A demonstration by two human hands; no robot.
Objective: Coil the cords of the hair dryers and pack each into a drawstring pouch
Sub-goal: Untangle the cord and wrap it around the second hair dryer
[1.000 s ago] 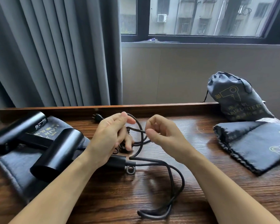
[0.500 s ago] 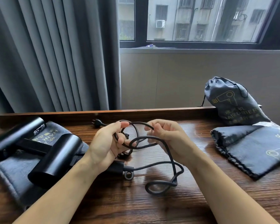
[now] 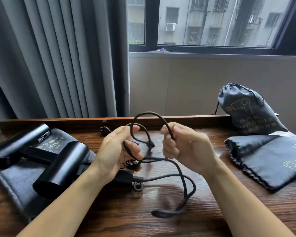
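At centre frame the left hand (image 3: 117, 151) holds several gathered turns of the thin black rubber power cord (image 3: 183, 178) between thumb and curled fingers, while the right hand (image 3: 181, 149) is closed in a fist round the rising strand, which arches over between the two hands. The main risk, as judged from here, is loss of the turns already gathered: the left thumb pins them only lightly, and a pull from the right hand could draw them out. A second risk lies in the slack loop trailing on the wooden table (image 3: 161, 224) at lower centre; it doubles back on itself and could kink or snag as it is drawn up. The black two-pin plug (image 3: 105, 130) lies loose behind the left hand and may catch in a turn. Both forearms enter from the bottom edge and converge, wrists raised clear of the table. The cord runs from the handle of the nearer black cylindrical hair dryer (image 3: 61, 166), lying at lower left on a flat grey fabric drawstring pouch (image 3: 15, 185) beside a second black hair dryer (image 3: 19, 142). At right, a filled grey pouch (image 3: 249, 112) stands behind more flat grey pouches (image 3: 272, 161).
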